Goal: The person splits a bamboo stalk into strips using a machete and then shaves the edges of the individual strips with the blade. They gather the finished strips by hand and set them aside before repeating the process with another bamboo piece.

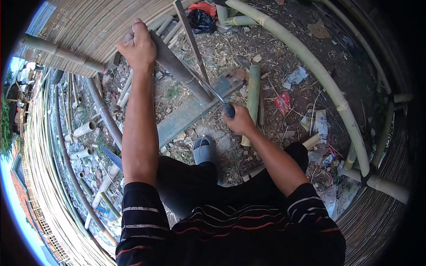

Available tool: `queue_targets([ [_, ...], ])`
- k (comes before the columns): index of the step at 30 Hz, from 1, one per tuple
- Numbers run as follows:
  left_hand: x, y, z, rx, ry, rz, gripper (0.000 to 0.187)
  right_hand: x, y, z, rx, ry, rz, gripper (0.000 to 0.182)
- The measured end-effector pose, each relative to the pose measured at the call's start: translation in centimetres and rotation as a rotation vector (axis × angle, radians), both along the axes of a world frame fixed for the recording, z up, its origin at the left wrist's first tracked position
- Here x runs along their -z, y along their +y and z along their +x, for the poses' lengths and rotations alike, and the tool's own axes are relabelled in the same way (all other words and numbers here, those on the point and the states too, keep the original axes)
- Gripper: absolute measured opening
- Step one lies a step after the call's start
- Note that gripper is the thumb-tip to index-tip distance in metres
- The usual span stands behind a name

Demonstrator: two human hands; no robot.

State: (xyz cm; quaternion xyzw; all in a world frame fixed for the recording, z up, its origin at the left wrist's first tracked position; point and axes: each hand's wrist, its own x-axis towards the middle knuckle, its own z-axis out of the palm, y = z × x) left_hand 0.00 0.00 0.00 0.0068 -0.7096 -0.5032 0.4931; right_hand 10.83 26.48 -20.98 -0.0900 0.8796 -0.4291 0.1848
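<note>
A dark bamboo pole (177, 66) slants from the upper left down to a greenish board (191, 110) on the ground. My left hand (140, 45) is closed round the pole's upper end. My right hand (240, 119) grips the dark handle of a long, thin-bladed tool (212, 90). The tool's blade reaches up and left across the lower part of the pole; whether it touches the pole cannot be made out. Just right of the board lies a short green bamboo piece (253, 95).
A long curved bamboo pole (310, 60) arches on the right. Bamboo pieces (84, 128) and rubble lie at left below a woven bamboo screen (88, 29). My sandalled foot (205, 150) is near the board. Litter and shavings cover the soil.
</note>
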Motion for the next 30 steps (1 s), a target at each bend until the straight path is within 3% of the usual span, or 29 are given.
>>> queue_targets([
  [2, 0.2, -0.2, 0.5, 0.032, -0.088, -0.016, 0.051, 9.4, 3.0, 6.8, 0.071, -0.219, 0.381, 0.037],
  [4, -1.5, -0.9, -1.0, -0.009, -0.048, -0.075, 0.053, 13.9, 2.7, 8.8, 0.241, -0.064, 0.17, 0.042],
  [5, -1.1, -0.8, -1.0, -0.062, -0.078, -0.058, 0.054, 13.0, 3.5, 8.2, 0.237, -0.058, 0.185, 0.042],
  [7, -0.7, -0.5, -0.5, -0.033, -0.132, -0.034, 0.055, 9.0, 5.5, 7.6, 0.108, -0.313, 0.26, 0.046],
  [10, -2.7, 0.6, 2.0, 0.104, -0.283, -0.176, 0.055, 4.8, 6.3, 6.8, 0.179, -0.298, 0.169, 0.047],
  [11, -3.3, 1.0, 3.3, 0.137, -0.288, -0.355, 0.044, 3.8, 6.7, 6.6, 0.248, -0.324, 0.103, 0.046],
  [12, -3.7, 1.5, 4.6, 0.167, -0.294, -0.533, 0.046, 2.8, 6.9, 6.2, 0.248, -0.314, 0.105, 0.046],
  [13, -4.0, 2.1, 5.8, 0.196, -0.299, -0.709, 0.06, 1.9, 7.0, 5.9, 0.341, -0.305, 0.052, 0.044],
  [14, -3.9, 2.7, 7.1, 0.189, -0.298, -0.704, 0.06, 0.9, 7.4, 5.8, 0.43, -0.301, -0.001, 0.043],
  [16, -4.0, 3.8, 9.5, 0.298, -0.392, -0.402, 0.092, -2.1, 8.1, 5.9, 0.468, -0.265, -0.089, 0.042],
  [17, -4.1, 5.1, 11.0, 0.286, -0.455, -0.199, 0.097, -3.3, 8.2, 6.0, 0.513, -0.233, -0.178, 0.042],
  [19, -0.4, 5.4, 12.4, 0.392, -0.342, 0.112, 0.08, -5.4, 8.1, 6.5, 0.473, -0.132, -0.28, 0.041],
  [21, 2.2, 6.0, 13.8, 0.412, -0.434, -0.028, 0.053, -10.0, 7.7, 7.0, 0.471, 0.01, -0.633, 0.04],
  [23, 5.3, 5.9, 15.2, 0.515, -0.476, 0.155, 0.035, -13.2, 7.4, 7.4, 0.404, 0.065, -0.688, 0.037],
  [25, 5.8, 6.5, 15.7, 0.504, -0.454, 0.148, 0.033, -18.2, 6.8, 8.0, 0.2, 0.017, -0.805, 0.035],
  [27, 4.8, 6.8, 16.1, 0.545, -0.558, -0.07, 0.03, -19.7, 5.8, 8.2, 0.101, 0.193, -0.7, 0.033],
  [30, 4.6, 7.1, 16.0, 0.572, -0.536, -0.13, 0.024, -21.8, 4.1, 8.9, 0.102, 0.221, -0.586, 0.031],
])
